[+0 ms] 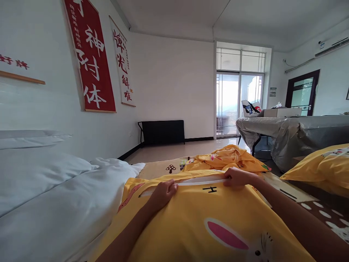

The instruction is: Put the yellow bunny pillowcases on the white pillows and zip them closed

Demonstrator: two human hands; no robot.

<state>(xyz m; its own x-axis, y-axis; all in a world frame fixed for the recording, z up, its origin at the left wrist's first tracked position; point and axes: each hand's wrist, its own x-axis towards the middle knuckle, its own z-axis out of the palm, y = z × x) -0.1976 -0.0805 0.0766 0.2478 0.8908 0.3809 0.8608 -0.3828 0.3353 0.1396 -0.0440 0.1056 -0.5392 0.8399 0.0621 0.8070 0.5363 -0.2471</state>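
A yellow pillowcase [188, 214] with a rabbit print and a black letter H lies in front of me, plump over something inside. Its open edge runs across the far end, and a white strip shows in the gap; I cannot tell if that is a pillow or the lining. My left hand [164, 195] is closed on this edge at the left. Farther right, my right hand [237, 177] pinches the same edge near the H. The fingertips of both hands are partly hidden by the cloth.
White pillows [68, 193] lie at left. Beyond the pillowcase is a crumpled yellow cloth [226, 158] on a patterned blanket [160, 167]. Another yellow pillow [324, 167] sits at right, near a plastic-covered table [286, 127] bearing a box [283, 112]. A black folded item [163, 131] stands by the wall.
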